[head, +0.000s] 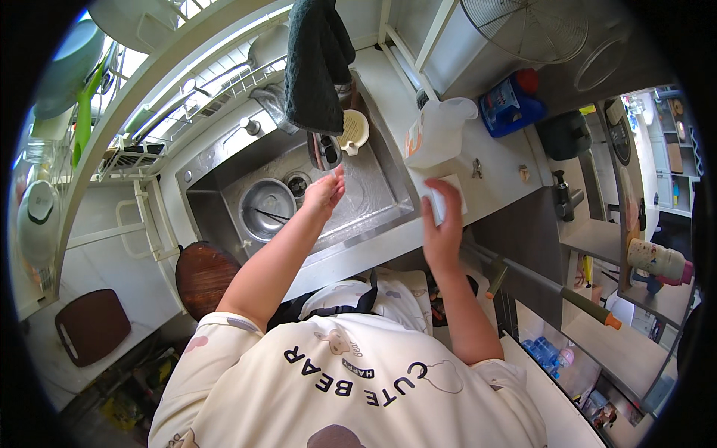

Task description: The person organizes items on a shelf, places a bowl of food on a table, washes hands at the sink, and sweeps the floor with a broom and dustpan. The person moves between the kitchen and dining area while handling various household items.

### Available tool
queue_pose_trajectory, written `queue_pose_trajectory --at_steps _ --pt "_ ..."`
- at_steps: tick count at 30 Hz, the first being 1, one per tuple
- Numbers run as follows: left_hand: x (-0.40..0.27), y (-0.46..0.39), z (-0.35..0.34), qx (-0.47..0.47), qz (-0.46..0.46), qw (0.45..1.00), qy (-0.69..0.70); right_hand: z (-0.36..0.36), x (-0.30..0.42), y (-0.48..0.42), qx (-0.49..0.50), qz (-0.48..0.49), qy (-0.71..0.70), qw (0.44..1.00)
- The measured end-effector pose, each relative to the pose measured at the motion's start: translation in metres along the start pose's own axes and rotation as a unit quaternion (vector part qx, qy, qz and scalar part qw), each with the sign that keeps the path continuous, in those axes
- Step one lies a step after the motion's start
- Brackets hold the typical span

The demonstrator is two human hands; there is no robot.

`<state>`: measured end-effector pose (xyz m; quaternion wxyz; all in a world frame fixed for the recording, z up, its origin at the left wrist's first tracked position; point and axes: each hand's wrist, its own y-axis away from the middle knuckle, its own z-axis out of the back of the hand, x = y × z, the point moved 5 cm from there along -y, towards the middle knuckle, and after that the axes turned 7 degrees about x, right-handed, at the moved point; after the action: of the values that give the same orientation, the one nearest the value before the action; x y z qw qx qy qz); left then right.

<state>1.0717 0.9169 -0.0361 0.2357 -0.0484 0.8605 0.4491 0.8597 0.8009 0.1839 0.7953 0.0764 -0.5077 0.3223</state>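
Observation:
My left hand (326, 193) is over the stainless steel sink (386, 193), just below the faucet head (325, 151), fingers slightly curled and nothing seen in it. A dark towel (316, 67) hangs over the faucet. In the sink lie a metal bowl (266, 196) with dark chopsticks (271, 215) inside and a cream perforated strainer (353, 130). My right hand (442, 218), somewhat blurred, is curved around a small whitish object (436, 203) at the counter's edge; what the object is cannot be told.
A translucent plastic jug (440, 131) and a blue detergent bottle (508, 103) with a red cap stand right of the sink. A white dish rack (134, 159) is at the left, near a round wooden board (206, 277) and a brown cutting board (93, 327).

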Motion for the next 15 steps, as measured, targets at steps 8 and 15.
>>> queue_pose_trajectory --at_steps 8,15 --pt "-0.003 0.003 -0.01 0.028 -0.007 0.995 -0.094 -0.038 -0.011 0.048 0.096 -0.048 -0.032 0.994" --pt "0.005 -0.012 0.002 0.013 0.021 0.996 -0.091 -0.046 -0.002 0.044 0.103 -0.032 -0.031 0.994"
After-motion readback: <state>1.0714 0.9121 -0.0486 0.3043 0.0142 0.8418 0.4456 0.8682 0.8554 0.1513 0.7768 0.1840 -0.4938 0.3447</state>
